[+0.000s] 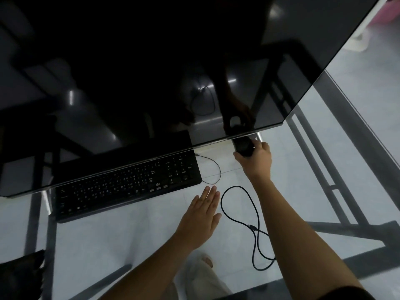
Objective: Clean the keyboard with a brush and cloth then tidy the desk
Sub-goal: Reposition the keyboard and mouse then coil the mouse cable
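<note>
A black keyboard (127, 187) lies on the glass desk (129, 241), its far edge tucked under a large dark monitor (151, 72). My left hand (202, 213) rests flat and open on the glass just right of the keyboard's near corner. My right hand (257, 158) reaches further back and grips a black mouse (242, 146) right below the monitor's lower edge. A thin cable (216, 169) runs from the keyboard's right end. No brush or cloth is visible.
A thicker black cable (255, 224) lies looped on the glass between my forearms. The desk's dark metal frame (337, 191) shows through the glass at right. A dark object (21, 276) sits at the lower left corner. My foot shows beneath the glass.
</note>
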